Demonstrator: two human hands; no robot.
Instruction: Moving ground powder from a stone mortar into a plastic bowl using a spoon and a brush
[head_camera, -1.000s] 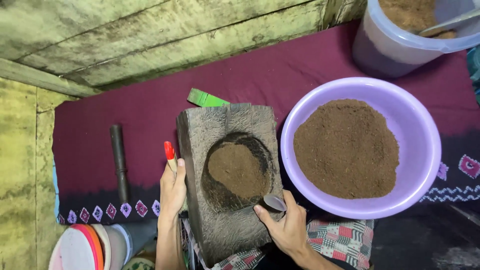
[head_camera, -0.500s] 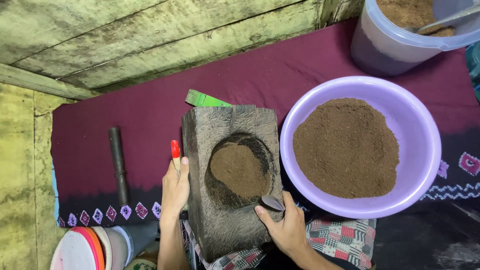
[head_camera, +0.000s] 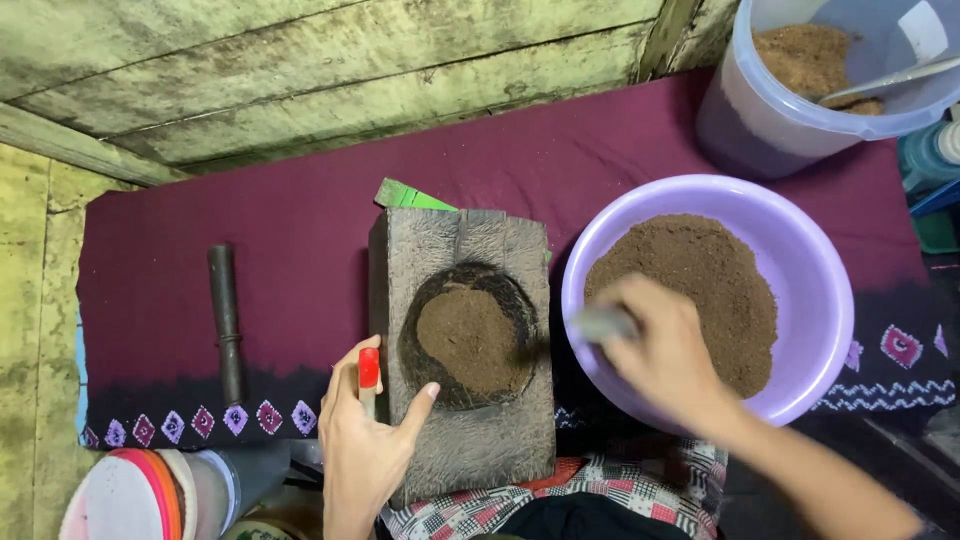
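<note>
Left hand (head_camera: 365, 440): wooden block (head_camera: 465, 350) steadied, a red-tipped stick (head_camera: 368, 378) pinched.
Right hand (head_camera: 665, 350): blurred, closed on a spoon (head_camera: 603, 322) over the purple bowl (head_camera: 815, 270).

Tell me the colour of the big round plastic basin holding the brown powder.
The big round plastic basin is light purple, lavender; the head view shows it.

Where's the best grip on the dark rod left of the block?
Take the rod near its middle, from above. It lies flat on the maroon cloth, running away from the person, with clear cloth on both long sides. Hands can close across its narrow width.
</note>
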